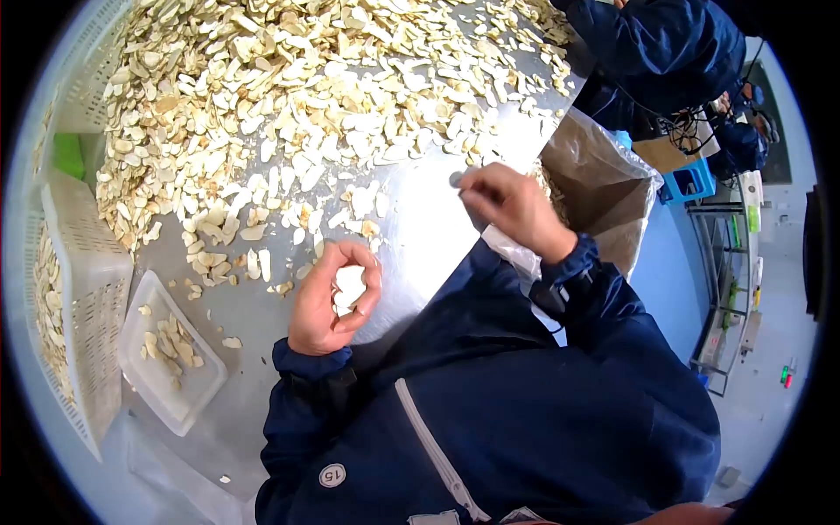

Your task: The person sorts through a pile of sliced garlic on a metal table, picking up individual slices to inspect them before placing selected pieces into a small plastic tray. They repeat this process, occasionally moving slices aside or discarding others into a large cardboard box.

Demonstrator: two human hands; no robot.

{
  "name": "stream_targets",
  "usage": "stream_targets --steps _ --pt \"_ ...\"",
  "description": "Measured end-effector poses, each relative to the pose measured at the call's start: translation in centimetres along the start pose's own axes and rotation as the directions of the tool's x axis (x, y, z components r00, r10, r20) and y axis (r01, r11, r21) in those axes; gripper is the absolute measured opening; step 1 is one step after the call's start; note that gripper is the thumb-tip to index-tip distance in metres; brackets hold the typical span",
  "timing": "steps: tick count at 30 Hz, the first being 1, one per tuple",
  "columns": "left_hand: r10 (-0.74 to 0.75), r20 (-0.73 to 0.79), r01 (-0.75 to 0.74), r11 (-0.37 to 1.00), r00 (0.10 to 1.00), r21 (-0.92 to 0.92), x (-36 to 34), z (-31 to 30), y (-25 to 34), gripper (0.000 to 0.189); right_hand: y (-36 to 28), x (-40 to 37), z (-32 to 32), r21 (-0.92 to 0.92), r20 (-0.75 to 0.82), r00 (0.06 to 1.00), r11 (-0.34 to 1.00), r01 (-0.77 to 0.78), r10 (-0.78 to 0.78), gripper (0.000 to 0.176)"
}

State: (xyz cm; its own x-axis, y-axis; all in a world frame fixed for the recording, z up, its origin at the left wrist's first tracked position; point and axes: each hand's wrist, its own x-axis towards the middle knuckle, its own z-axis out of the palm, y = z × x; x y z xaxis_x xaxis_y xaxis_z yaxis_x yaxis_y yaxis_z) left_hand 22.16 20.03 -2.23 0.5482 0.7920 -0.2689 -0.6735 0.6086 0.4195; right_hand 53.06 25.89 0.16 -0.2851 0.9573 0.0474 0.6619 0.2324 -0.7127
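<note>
My left hand [328,302] is curled around a small stack of pale dried slices [349,287], close over the metal table at the front of the heap. To the right, my right hand [518,208] hovers by the table's edge with thumb and fingers pinched together. A small greyish spot shows at its fingertips, and I cannot tell what it is. Beyond both hands spreads a large heap of cream-coloured dried slices [289,79], with looser ones scattered toward my left hand.
A shallow white tray [188,404] with a few slices lies at left, beside white perforated baskets [92,306]. A plastic-lined carton [604,197] stands at right, past the table's edge. Another person in dark blue clothing [674,52] is at upper right, near a blue stool [689,182].
</note>
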Motion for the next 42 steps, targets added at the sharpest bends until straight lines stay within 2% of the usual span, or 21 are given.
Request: stream_targets --steps 1,3,4,6,7,8,10,12,13,14,16,18,19,20,22,24,28,34,37,39,42 --pt "0.042 -0.017 -0.041 0.998 0.999 0.040 0.0 0.5 -0.1 0.056 0.7 0.7 -0.7 -0.094 -0.078 0.997 0.996 -0.003 -0.005 0.016" --pt "0.032 0.043 -0.034 0.998 0.999 0.045 -0.1 0.2 0.1 0.053 1.5 1.8 -1.2 -0.254 -0.249 0.968 0.966 -0.053 -0.012 0.017" --pt "0.029 0.082 -0.033 0.998 0.996 0.051 0.0 0.0 0.2 0.052 1.6 2.2 -1.7 -0.328 -0.264 0.964 0.943 -0.051 -0.040 0.023" --pt "0.018 0.060 -0.021 0.998 0.998 0.056 -0.1 -0.1 0.2 0.044 0.1 2.9 -1.3 -0.429 -0.299 0.948 0.903 -0.035 -0.105 0.033" --pt "0.014 0.055 -0.018 0.997 0.998 0.074 -0.1 -0.3 0.2 0.041 0.4 3.1 -0.9 -0.438 -0.262 0.959 0.899 -0.023 -0.103 0.040" --pt "0.008 0.048 -0.013 0.996 0.999 0.088 0.0 -0.2 0.3 0.038 0.7 3.3 -0.8 -0.401 -0.285 0.948 0.916 0.017 -0.143 0.035" --pt "0.004 0.024 -0.006 0.995 1.000 0.095 -0.1 0.0 0.5 0.027 1.8 3.8 -1.0 -0.203 -0.317 0.948 0.976 -0.073 0.005 0.033" --pt "-0.028 -0.006 0.029 0.994 1.000 0.109 -0.5 0.0 0.5 0.023 2.7 3.9 -2.2 -0.194 -0.363 0.932 0.976 -0.099 0.023 0.031" --pt "-0.028 -0.015 0.029 0.995 1.000 0.099 -0.5 0.1 0.4 0.020 3.0 3.7 -2.9 -0.202 -0.376 0.926 0.978 -0.055 -0.026 0.031" --pt "-0.026 -0.014 0.027 0.996 1.000 0.089 -0.5 0.1 0.3 0.020 2.9 3.6 -3.7 -0.160 -0.365 0.930 0.981 -0.109 0.044 0.031" --pt "-0.024 -0.016 0.025 0.997 1.000 0.078 -0.4 0.2 0.2 0.020 3.8 3.3 -4.3 -0.122 -0.386 0.921 0.987 -0.106 0.052 0.030" --pt "-0.030 -0.021 0.031 0.997 0.999 0.071 -0.4 0.1 0.2 0.020 3.8 3.2 -4.2 -0.372 -0.422 0.896 0.928 -0.033 -0.137 0.029" --pt "-0.030 -0.022 0.031 0.997 0.999 0.072 -0.3 0.1 0.3 0.020 3.7 3.4 -4.1 -0.490 -0.422 0.875 0.872 -0.002 -0.236 0.028" --pt "-0.027 -0.034 0.029 0.997 0.999 0.078 -0.3 0.1 0.3 0.020 2.5 3.5 -3.9 -0.468 -0.383 0.906 0.884 -0.023 -0.179 0.023" --pt "-0.024 -0.063 0.029 0.996 0.998 0.085 -0.4 0.3 0.2 0.020 0.8 3.8 -2.9 -0.278 -0.247 0.966 0.961 0.000 -0.072 0.018" --pt "-0.023 -0.073 0.031 0.994 0.997 0.106 -0.6 0.5 0.2 0.020 0.2 4.3 -2.0 -0.323 -0.173 0.979 0.945 0.051 -0.112 0.015" --pt "-0.023 -0.067 0.032 0.990 0.997 0.135 -0.6 0.8 0.5 0.022 0.5 5.1 -1.2 -0.386 -0.190 0.965 0.918 0.094 -0.179 0.014" --pt "-0.037 -0.096 0.047 0.993 0.995 0.109 -0.5 0.7 0.3 0.021 -0.2 5.1 -1.5 -0.385 -0.135 0.986 0.922 0.038 -0.098 0.017" --pt "-0.033 -0.109 0.047 0.991 0.994 0.125 -0.5 0.7 0.5 0.021 1.1 5.5 -0.6 -0.426 -0.174 0.971 0.901 0.076 -0.164 0.016" --pt "-0.032 -0.118 0.048 0.990 0.992 0.136 -0.5 0.9 0.5 0.021 1.5 5.7 -0.5 -0.413 -0.162 0.970 0.905 0.100 -0.181 0.016" --pt "-0.038 -0.044 0.044 0.991 0.998 0.130 -0.3 0.6 0.5 0.022 1.2 5.6 -1.4 -0.323 -0.100 0.980 0.937 0.131 -0.172 0.017"
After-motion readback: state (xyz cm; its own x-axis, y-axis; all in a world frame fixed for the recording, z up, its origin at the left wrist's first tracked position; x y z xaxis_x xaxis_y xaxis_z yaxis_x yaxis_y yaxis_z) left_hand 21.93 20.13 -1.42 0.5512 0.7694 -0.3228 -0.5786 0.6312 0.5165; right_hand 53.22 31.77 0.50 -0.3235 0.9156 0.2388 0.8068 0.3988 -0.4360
